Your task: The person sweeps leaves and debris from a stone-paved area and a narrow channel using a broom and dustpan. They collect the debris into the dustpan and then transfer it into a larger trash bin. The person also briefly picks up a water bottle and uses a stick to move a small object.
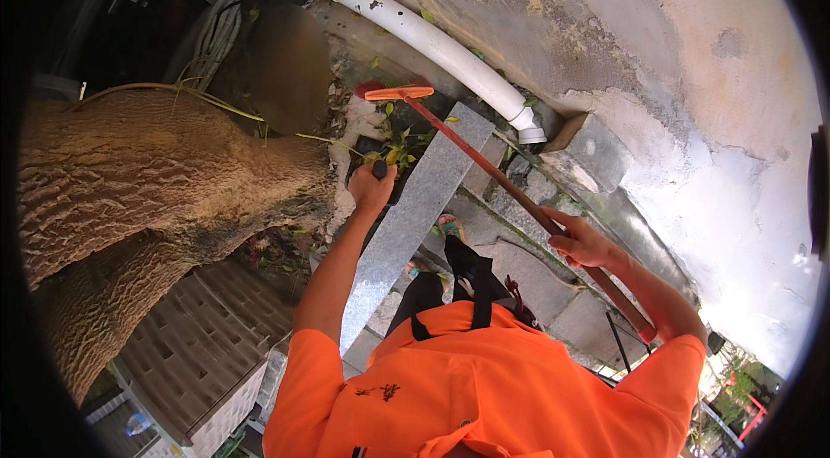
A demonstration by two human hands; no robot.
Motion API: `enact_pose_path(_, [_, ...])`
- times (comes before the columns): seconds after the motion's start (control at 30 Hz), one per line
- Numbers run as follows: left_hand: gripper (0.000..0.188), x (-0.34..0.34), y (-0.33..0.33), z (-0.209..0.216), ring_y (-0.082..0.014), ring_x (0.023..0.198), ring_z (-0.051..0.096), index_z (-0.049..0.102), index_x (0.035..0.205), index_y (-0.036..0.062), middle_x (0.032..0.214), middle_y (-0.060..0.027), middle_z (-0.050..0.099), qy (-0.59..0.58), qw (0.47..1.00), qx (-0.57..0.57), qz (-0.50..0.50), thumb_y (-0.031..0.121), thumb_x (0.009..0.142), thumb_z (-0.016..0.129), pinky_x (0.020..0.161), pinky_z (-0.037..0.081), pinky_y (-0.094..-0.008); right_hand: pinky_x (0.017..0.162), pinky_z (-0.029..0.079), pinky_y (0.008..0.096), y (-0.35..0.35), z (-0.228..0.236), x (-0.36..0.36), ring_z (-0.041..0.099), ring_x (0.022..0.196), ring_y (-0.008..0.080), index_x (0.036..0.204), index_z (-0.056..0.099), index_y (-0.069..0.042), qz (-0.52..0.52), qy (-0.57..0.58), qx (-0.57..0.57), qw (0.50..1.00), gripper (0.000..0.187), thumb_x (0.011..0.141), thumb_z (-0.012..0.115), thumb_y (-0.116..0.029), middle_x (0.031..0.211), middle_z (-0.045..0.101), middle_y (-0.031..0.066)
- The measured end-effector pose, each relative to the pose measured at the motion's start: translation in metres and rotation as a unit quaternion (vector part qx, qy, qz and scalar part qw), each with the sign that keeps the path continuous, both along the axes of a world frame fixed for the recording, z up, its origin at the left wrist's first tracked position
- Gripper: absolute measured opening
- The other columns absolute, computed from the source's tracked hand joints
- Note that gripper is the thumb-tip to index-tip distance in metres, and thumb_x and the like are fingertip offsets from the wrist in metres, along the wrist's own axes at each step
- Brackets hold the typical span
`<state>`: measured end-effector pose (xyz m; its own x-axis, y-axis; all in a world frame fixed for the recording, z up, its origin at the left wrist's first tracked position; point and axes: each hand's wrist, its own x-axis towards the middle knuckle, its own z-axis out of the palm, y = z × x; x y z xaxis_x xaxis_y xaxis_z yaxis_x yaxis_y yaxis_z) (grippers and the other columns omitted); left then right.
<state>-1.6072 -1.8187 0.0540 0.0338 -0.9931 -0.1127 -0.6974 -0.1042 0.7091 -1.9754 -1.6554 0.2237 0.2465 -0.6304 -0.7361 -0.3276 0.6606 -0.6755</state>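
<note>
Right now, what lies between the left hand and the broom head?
In the head view, the dark handle gripped by the left hand, then green and yellowish leaves, before the broom head.

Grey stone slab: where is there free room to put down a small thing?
The slab is bare between the left forearm and the legs. Farther up is crowded: the broom handle passes over it, and the left hand holds the black dustpan beside it.

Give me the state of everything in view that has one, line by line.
Left hand: closed around a dark handle
Right hand: closed around the broom's shaft
Broom: held slanting
Black dustpan: leaves at it, partly hidden
Leaves: green and yellowish
White pipe: dark-spotted
Wall: stained, patchy
</note>
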Motion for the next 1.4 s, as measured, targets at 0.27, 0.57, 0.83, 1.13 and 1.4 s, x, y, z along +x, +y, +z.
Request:
enact_pose_path(0.27, [0.020,-0.009,0.005,-0.006,-0.0336,0.063,0.059,0.067,0.072,0.0106,0.063,-0.0081,0.060,-0.009,1.000,-0.023,-0.013,0.030,0.073,0.072,0.058,0.044,-0.0505,0.034,0.029,0.0244,0.040,-0.007,-0.001,0.039,0.039,0.0085,0.142,0.031,-0.010,-0.169,-0.170,0.200,0.950,0.058,0.088,0.051,-0.002,0.057,0.047,0.0023])
enact_pose_path(0.57, [0.022,-0.004,0.019,-0.021,-0.0275,0.052,0.047,0.059,0.070,0.0187,0.054,-0.0011,0.047,0.020,0.994,-0.046,-0.093,0.034,0.081,0.069,0.050,0.034,-0.0482,0.039,0.038,0.0253,0.006,-0.008,-0.015,0.044,0.043,0.0096,0.146,0.020,-0.010,-0.011,-0.004,0.053,0.999,0.065,0.087,0.049,-0.006,0.059,0.045,0.0002])
enact_pose_path(0.83, [0.024,-0.004,0.025,0.000,-0.0216,0.049,0.048,0.059,0.066,0.0110,0.054,-0.0033,0.049,0.049,0.996,-0.016,-0.066,0.029,0.080,0.070,0.050,0.038,-0.0415,0.035,0.028,0.0245,0.058,0.004,-0.015,0.037,0.039,0.0090,0.143,0.030,-0.011,-0.180,-0.228,0.264,0.920,0.063,0.085,0.053,0.000,0.056,0.044,0.0023])
enact_pose_path(1.13, [0.028,0.001,0.031,0.015,-0.0186,0.052,0.043,0.058,0.067,0.0137,0.055,-0.0019,0.043,0.033,0.996,0.046,-0.069,0.034,0.084,0.065,0.051,0.032,-0.0428,0.035,0.031,0.0252,0.011,0.008,-0.033,0.041,0.038,0.0096,0.144,0.026,-0.009,-0.073,-0.123,0.089,0.986,0.067,0.083,0.054,-0.004,0.056,0.045,0.0014])
enact_pose_path(1.4, [0.027,0.002,0.029,0.012,-0.0213,0.055,0.047,0.060,0.071,0.0144,0.059,-0.0022,0.046,0.011,0.994,0.066,-0.081,0.037,0.085,0.063,0.052,0.033,-0.0444,0.046,0.050,0.0328,-0.037,-0.059,0.003,0.055,0.043,0.0184,0.141,0.023,-0.001,0.155,0.045,-0.067,0.985,0.064,0.080,0.044,-0.003,0.065,0.055,0.0127])
